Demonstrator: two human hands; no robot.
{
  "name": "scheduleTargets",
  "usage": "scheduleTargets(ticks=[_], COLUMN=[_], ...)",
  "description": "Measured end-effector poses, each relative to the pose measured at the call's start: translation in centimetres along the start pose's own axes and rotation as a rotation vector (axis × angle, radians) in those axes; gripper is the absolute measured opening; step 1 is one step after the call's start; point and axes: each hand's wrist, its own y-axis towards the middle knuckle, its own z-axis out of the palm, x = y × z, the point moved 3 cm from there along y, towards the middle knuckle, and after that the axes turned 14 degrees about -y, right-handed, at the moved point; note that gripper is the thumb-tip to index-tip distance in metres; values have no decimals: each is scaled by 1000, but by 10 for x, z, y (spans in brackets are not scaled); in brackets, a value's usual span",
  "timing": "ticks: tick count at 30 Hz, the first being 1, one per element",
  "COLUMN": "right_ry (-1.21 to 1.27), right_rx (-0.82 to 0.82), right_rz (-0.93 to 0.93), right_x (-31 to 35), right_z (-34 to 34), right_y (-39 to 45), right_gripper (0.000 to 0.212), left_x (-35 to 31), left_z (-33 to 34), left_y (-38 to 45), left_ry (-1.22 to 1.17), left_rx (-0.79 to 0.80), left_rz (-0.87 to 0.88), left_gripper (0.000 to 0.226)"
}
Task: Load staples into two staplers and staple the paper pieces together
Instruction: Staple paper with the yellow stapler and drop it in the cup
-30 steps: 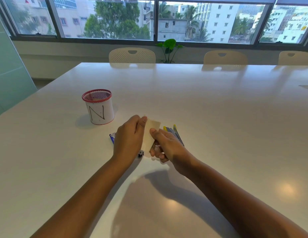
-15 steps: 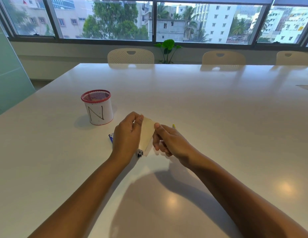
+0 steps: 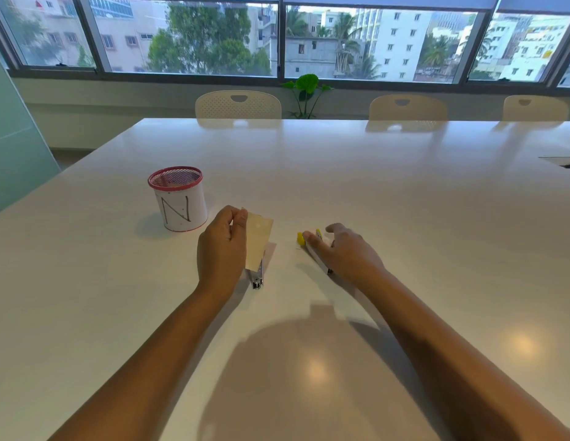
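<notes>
My left hand [image 3: 221, 251] pinches small beige paper pieces [image 3: 258, 245] between thumb and fingers, holding them upright just above the table. Below the paper lies a stapler [image 3: 257, 278]; only its metal end shows, the rest is hidden by the paper and hand. My right hand [image 3: 344, 251] hovers to the right with fingers spread over a yellow stapler [image 3: 301, 238] lying on the table. The fingers cover most of that stapler, and I cannot tell whether they touch it.
A white pen cup [image 3: 180, 202] with a red mesh rim and a letter N stands left of my hands. The white table [image 3: 372, 192] stretches far ahead. Three chairs and a small green plant [image 3: 306, 90] line its far edge under the windows.
My right hand has let go of the paper and moved right, over the yellow stapler. My left hand keeps the paper, now alone.
</notes>
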Motion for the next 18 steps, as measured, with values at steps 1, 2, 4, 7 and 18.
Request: scheduleTargets(ticks=[1, 2, 4, 7, 18], right_ry=[-32, -78, -124, 14, 885], right_rx=[-24, -39, -54, -17, 683], right_rz=[-20, -41, -61, 46, -112], right_x=[3, 4, 4, -9, 7], right_z=[2, 4, 6, -2, -11], right_y=[-1, -2, -1, 5, -7], right_gripper=[73, 72, 58, 33, 35], left_x=[0, 0, 0, 1, 3], left_z=[0, 1, 1, 1, -2], left_y=[-1, -1, -2, -4, 2], left_ry=[3, 8, 12, -20, -92], left_rx=[3, 8, 15, 6, 16], left_rz=[-1, 0, 7, -1, 29], left_gripper=[20, 19, 18, 17, 21])
